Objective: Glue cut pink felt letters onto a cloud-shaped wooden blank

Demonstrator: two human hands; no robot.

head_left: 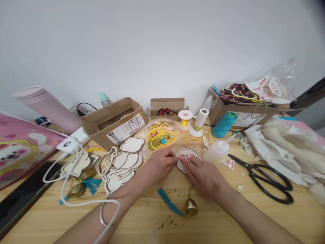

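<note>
A small scalloped wooden plaque [188,151] with a dark rim and pink letters lies on the table between my hands. My left hand [159,166] is curled, its thumb and fingertip closed at the plaque's left edge. With fingers pressed together, my right hand [204,174] bears down on the lettered face and covers its lower right part. Below the right wrist lies a brass bell [191,206] on a cord, beside a teal tassel [169,202]. A white squeeze bottle [216,150] lies tilted right of the plaque.
Black scissors [264,174] and a pink-letter scrap [230,164] lie right. Stacked cloud-shaped plaques [122,169] and a white cable [88,204] lie left. Behind stand a cardboard box [114,123], a yellow cord tangle [162,135], a teal thread cone [224,124] and a filled box [241,115].
</note>
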